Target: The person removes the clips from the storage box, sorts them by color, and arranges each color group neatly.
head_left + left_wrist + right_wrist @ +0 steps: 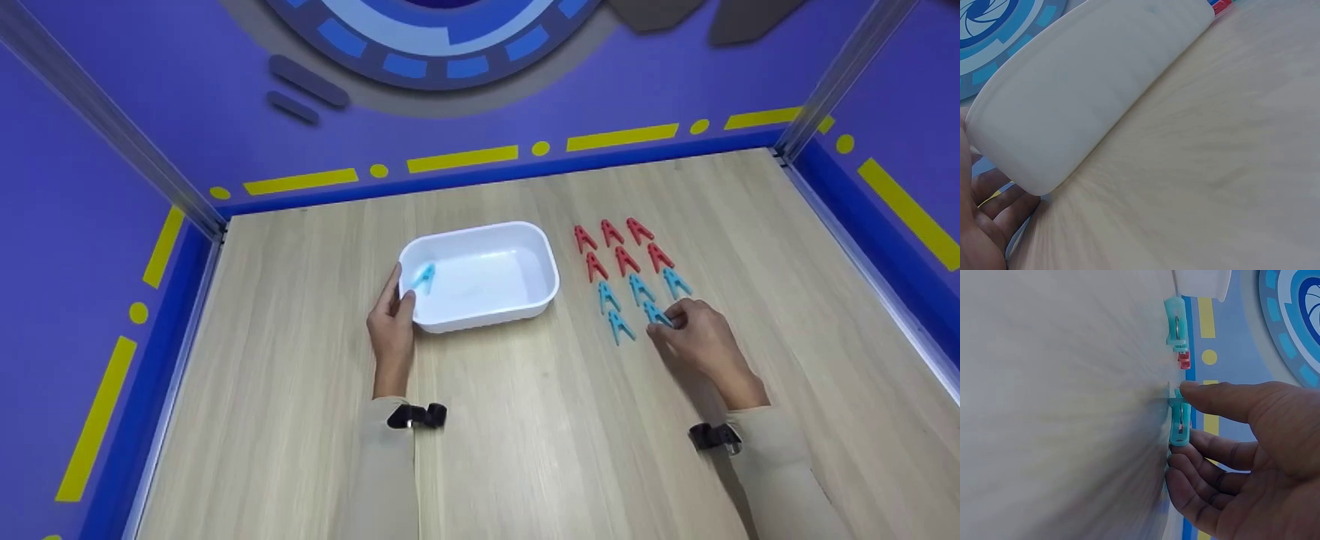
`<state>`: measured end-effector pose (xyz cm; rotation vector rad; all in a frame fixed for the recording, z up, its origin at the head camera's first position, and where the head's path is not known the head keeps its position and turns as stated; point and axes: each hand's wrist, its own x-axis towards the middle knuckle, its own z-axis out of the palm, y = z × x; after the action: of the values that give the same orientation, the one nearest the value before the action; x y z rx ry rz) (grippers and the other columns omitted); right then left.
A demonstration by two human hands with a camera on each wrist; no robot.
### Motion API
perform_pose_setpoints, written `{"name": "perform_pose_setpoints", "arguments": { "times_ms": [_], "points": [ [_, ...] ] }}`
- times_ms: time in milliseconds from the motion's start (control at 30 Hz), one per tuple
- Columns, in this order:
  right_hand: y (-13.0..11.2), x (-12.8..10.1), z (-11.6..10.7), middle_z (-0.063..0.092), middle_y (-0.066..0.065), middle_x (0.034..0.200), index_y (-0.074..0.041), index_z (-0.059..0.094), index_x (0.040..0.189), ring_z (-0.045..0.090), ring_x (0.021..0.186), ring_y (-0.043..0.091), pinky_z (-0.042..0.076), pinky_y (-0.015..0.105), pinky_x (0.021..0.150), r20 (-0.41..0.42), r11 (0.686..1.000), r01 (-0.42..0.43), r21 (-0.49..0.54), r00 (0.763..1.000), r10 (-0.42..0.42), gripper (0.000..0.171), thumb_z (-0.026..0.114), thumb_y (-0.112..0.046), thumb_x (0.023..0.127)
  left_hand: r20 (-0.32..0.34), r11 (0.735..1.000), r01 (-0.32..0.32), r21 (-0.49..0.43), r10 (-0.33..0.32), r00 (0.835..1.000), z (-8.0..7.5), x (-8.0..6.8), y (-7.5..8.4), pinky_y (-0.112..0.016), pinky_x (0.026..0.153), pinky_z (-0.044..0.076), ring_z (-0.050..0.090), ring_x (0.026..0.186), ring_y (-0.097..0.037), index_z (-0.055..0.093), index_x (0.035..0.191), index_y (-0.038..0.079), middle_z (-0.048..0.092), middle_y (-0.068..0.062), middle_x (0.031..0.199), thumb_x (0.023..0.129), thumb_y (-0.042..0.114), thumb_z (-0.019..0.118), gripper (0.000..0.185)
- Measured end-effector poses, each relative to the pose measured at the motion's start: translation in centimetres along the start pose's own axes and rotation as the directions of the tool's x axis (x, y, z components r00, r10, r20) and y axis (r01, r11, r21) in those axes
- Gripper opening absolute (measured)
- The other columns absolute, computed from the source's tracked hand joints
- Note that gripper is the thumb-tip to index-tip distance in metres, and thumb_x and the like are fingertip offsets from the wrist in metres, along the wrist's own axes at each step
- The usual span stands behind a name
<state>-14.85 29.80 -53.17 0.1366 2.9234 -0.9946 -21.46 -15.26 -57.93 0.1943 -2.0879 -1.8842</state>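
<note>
A white plastic tub (pixel 480 324) sits on the table with one light-blue clothespin (pixel 425 277) inside near its left end. My left hand (pixel 392 330) grips that end, thumb at the rim and fingers along the outer wall; the left wrist view has the fingers (pixel 1013 209) by the tub's lower corner. Right of the tub, my right hand (pixel 697 334) pinches a blue clothespin (pixel 655 313) at the table surface. In the right wrist view the thumb is at one end of this clothespin (pixel 1180 422) and the fingers at the other.
Several other blue clothespins (pixel 620 327) lie in rows around the right hand. Behind them are rows of red clothespins (pixel 627 260). Blue-purple panels (pixel 465 120) with yellow marks wall the wooden table (pixel 510 435) at the back and both sides.
</note>
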Motion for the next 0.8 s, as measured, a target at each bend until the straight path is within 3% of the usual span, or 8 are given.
{"name": "perform_pose_setpoints", "arguments": {
  "times_ms": [533, 800],
  "points": [
    [-0.4, 0.1, -0.3, 0.063, 0.028, 0.111, 0.012, 0.064, 0.117, 0.064, 0.100, 0.042, 0.056, 0.056, 0.083, -0.010, 1.000, 0.015, 0.021, 1.000, -0.014, 0.039, 0.076, -0.020, 0.099, 0.018, 1.000, -0.009, -0.011, 0.009, 1.000, -0.1, 0.0, 0.0, -0.024, 0.122, 0.034, 0.041, 0.151, -0.018, 0.056, 0.156, 0.017, 0.049, -0.001, 0.162, 0.106, 0.012, 0.060, 0.051],
    [-2.3, 1.1, -0.3, 0.062, 0.026, 0.114, 0.011, 0.065, 0.119, 0.065, 0.104, 0.042, 0.057, 0.056, 0.088, -0.092, 0.985, 0.152, 0.078, 0.985, -0.145, 0.031, 0.075, -0.012, 0.100, 0.013, 1.000, -0.012, -0.025, 0.013, 1.000, -0.1, -0.1, 0.0, -0.024, 0.122, 0.034, 0.042, 0.151, -0.017, 0.056, 0.155, 0.017, 0.049, -0.001, 0.161, 0.105, 0.012, 0.060, 0.050]
  ]
}}
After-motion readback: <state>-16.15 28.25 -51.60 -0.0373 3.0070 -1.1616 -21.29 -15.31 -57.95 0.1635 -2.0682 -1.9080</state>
